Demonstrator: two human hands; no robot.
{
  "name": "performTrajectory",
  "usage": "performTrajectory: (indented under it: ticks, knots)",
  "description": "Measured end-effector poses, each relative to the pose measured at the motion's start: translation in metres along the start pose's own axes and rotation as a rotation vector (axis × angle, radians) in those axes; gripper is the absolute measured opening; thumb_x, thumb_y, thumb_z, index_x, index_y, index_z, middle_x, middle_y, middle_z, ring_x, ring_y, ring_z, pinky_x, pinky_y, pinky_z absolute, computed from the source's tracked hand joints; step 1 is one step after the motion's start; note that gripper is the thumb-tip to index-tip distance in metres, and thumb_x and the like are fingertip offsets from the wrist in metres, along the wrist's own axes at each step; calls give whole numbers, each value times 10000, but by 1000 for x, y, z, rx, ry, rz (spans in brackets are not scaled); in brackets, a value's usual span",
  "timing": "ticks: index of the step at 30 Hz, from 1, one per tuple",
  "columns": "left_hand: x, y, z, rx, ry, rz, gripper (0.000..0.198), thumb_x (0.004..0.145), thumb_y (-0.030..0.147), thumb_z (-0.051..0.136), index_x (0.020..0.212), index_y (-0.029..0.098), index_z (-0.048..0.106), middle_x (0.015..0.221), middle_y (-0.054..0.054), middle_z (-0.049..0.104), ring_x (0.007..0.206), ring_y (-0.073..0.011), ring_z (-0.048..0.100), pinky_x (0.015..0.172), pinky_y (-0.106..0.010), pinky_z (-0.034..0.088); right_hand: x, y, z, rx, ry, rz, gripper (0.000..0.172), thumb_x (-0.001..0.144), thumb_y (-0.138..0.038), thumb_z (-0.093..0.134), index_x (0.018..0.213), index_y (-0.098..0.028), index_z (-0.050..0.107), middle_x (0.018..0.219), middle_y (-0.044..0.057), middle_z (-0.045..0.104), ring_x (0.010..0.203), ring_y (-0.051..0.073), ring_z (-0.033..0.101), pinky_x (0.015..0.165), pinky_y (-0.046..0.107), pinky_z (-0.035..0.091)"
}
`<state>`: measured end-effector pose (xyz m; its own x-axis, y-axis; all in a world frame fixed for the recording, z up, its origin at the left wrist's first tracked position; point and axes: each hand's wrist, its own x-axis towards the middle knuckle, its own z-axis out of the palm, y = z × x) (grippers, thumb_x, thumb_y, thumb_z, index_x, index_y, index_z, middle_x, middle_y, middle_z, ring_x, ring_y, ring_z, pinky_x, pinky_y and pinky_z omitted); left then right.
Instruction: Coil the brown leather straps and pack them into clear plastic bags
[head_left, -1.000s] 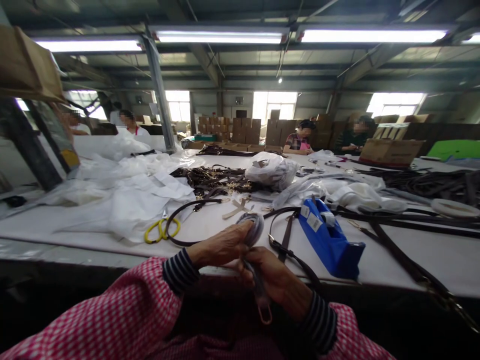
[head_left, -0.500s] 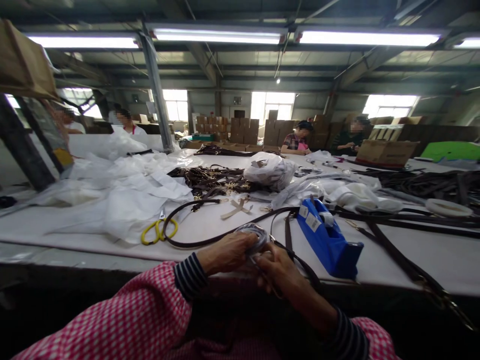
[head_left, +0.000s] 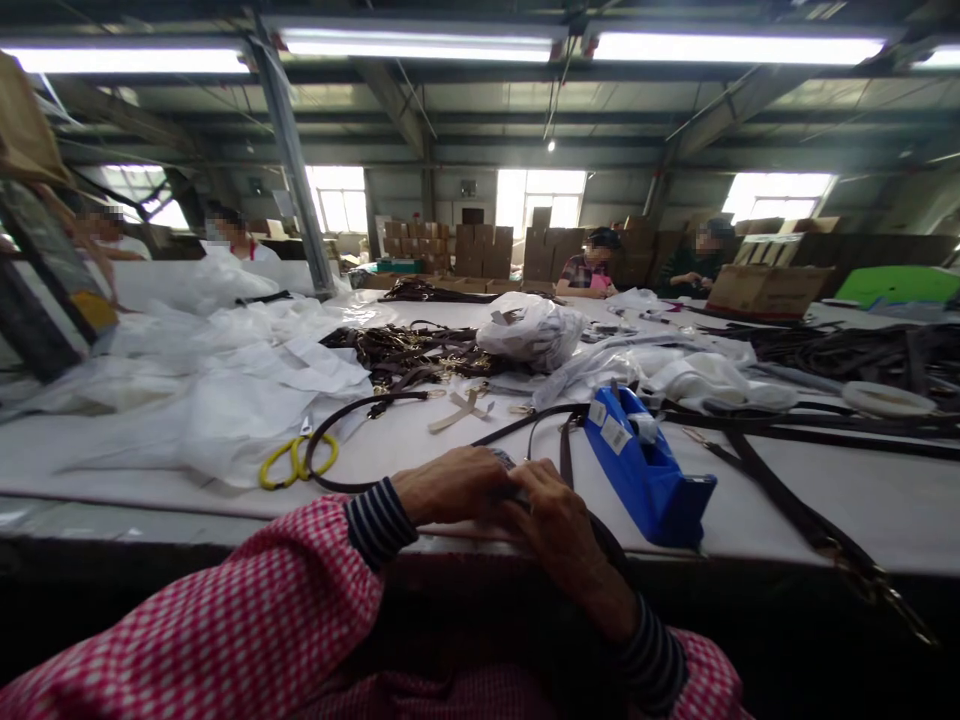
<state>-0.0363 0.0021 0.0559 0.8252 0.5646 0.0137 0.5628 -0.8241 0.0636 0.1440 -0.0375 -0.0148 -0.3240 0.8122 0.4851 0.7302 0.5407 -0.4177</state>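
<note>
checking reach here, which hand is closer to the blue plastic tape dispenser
Right. The right hand lies just left of the blue plastic tape dispenser; the left hand is farther left, beyond the right one.

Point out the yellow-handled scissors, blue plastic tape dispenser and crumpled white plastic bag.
Yellow-handled scissors (head_left: 298, 453): head view, where handle loops meet.
Blue plastic tape dispenser (head_left: 646, 482): head view, side wall.
Crumpled white plastic bag (head_left: 532, 335): head view, middle.
</note>
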Motion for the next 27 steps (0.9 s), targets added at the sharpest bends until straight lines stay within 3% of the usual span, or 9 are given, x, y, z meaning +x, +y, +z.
performTrajectory:
  ticks: [2, 5, 7, 13, 17, 21, 24, 27]
  knots:
    - [-11, -2, 6, 35, 39, -20, 112, 951, 104, 605, 917, 179, 681, 922, -42, 690, 794, -188, 621, 681, -278, 439, 2, -3, 0, -14, -24, -28, 132, 903, -140, 761, 957, -195, 654, 1038, 78, 688, 1061, 288, 610, 892, 413, 555]
    - [-25, -7, 17, 94, 119, -66, 91, 985, 147, 598, 981, 168, 686, 1123, -99, 653, 1021, -259, 577, 810, -337, 441, 5, -6, -1, -51, -56, -52, 88, 939, -208, 741, 913, -194, 658, 1033, 79, 687, 1059, 280, 604, 898, 404, 553]
    - [-31, -13, 23, 106, 148, -84, 80, 989, 236, 644, 977, 181, 701, 1107, -93, 644, 1069, -285, 535, 843, -359, 430, 7, -5, -2, -78, -87, -63, 57, 960, -229, 718, 937, -198, 676, 1043, 79, 676, 1068, 277, 593, 904, 401, 551]
    - [-35, -25, 31, 71, 167, -93, 100, 974, 313, 697, 980, 213, 706, 1019, -34, 634, 980, -232, 537, 809, -312, 446, 20, -2, -8, -157, -225, -98, 78, 947, -220, 719, 1024, -208, 716, 1107, 86, 647, 1108, 294, 559, 934, 420, 547]
    - [-37, -18, 40, 109, 203, -118, 126, 968, 311, 694, 1008, 193, 674, 1090, -58, 641, 1051, -277, 520, 840, -362, 455, 25, -6, -5, -160, -263, -119, 19, 944, -184, 707, 955, -196, 717, 1067, 79, 652, 1083, 284, 567, 930, 408, 535]
    - [-39, -5, 57, 140, 278, -187, 133, 1022, 236, 578, 1128, 204, 650, 1119, -66, 647, 1124, -312, 499, 932, -450, 443, 28, -2, -9, -121, -267, -153, 49, 938, -172, 695, 918, -200, 729, 1029, 65, 648, 1056, 261, 577, 908, 372, 509]
    - [-39, 2, 69, 153, 329, -209, 166, 1015, 262, 582, 1143, 183, 651, 1119, -85, 649, 1184, -338, 476, 1017, -513, 405, 48, 5, -25, -55, -400, -183, 26, 896, -220, 747, 896, -213, 772, 935, 24, 655, 932, 216, 623, 811, 301, 502]
    - [-38, 6, 76, 119, 384, -213, 167, 962, 272, 657, 1099, 177, 650, 1143, -78, 650, 1216, -320, 468, 1077, -490, 371, 91, 10, -31, -56, -484, -194, 232, 986, -302, 647, 830, -184, 773, 767, 1, 658, 735, 168, 642, 680, 251, 489]
